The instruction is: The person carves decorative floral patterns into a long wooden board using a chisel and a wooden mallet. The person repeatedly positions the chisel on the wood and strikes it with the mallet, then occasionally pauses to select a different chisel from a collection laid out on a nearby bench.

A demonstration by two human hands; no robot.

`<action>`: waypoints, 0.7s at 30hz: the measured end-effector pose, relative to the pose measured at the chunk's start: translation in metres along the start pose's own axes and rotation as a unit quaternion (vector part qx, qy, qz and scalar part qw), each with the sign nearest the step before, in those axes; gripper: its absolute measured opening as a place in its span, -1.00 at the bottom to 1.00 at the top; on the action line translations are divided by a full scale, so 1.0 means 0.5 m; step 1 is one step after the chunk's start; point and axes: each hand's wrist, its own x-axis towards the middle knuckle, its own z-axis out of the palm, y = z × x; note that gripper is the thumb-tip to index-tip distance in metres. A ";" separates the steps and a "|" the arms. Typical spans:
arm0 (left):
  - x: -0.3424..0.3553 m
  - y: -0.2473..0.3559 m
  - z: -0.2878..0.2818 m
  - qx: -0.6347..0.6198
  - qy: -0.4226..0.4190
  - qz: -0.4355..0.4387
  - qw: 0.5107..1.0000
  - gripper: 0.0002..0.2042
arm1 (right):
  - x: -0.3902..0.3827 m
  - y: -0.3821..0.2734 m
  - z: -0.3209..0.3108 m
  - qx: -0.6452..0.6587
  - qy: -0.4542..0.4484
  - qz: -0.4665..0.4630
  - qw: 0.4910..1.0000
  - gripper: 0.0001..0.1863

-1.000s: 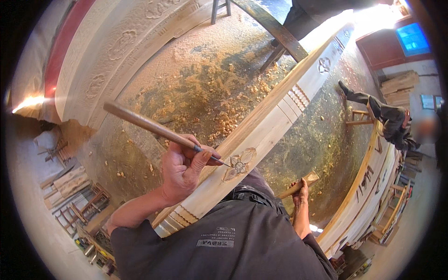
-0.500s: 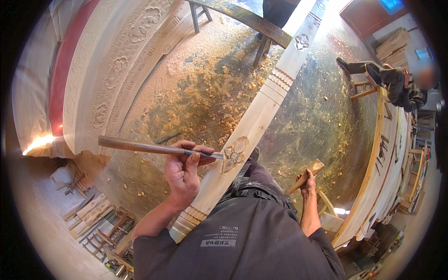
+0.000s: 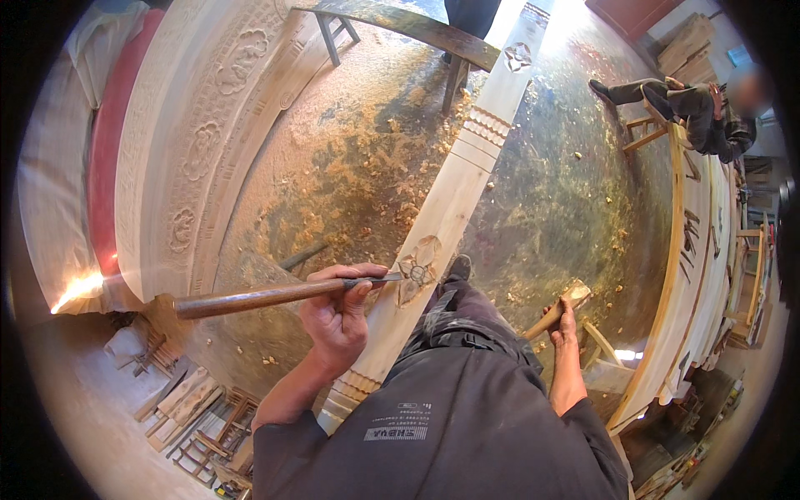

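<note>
A long pale wooden beam runs from my lap away toward the far right, with carved bands and flower motifs on its upper face. My left hand is closed around the metal shank of a chisel. Its long brown wooden handle sticks out to the left, and its blade tip meets the beam at the edge of the nearest carved flower. On the other side of the beam, my right hand grips a wooden mallet, held low and apart from the chisel.
A dark bench supports the beam's far part. Large carved panels stand at left. Wood shavings litter the floor. At right, a person sits near stacked long boards. Timber offcuts lie at lower left.
The chisel's handle end has swung toward me while its tip stays by the carved flower. My right hand with the mallet sits slightly farther right. The whole view has shifted a little.
</note>
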 end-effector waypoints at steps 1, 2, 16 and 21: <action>0.000 -0.002 -0.001 0.016 -0.007 0.015 1.000 -0.80 | -0.004 -0.001 0.006 -0.002 0.000 0.000 1.000 -0.59; 0.000 0.000 0.000 0.031 -0.012 0.016 0.999 -0.80 | -0.008 -0.002 0.011 -0.006 -0.002 0.000 1.000 -0.59; 0.005 0.007 0.003 0.199 -0.061 0.121 0.971 -0.75 | -0.035 -0.033 0.075 -0.069 -0.041 -0.024 0.996 -0.60; 0.006 0.012 0.005 0.237 -0.081 0.145 0.957 -0.73 | -0.174 -0.132 0.260 -0.275 -0.020 -0.238 0.931 -0.71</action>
